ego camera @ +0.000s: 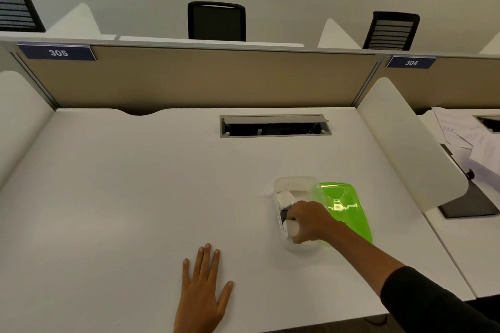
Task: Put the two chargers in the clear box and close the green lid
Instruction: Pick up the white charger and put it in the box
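The clear box [295, 182] stands on the white desk at the right, and its green lid [342, 204] leans open against the box's right side. One white charger [284, 199] lies inside the box toward the far end. My right hand [311, 222] reaches into the near end of the box, fingers closed on a second white charger [291, 227]. My left hand [203, 289] rests flat on the desk nearer to me, fingers spread, holding nothing.
A cable hatch [275, 126] is set into the desk at the back. A beige partition [189, 78] closes the far side, and a white divider [411, 143] stands at the right. Loose papers [465, 135] lie on the neighbouring desk.
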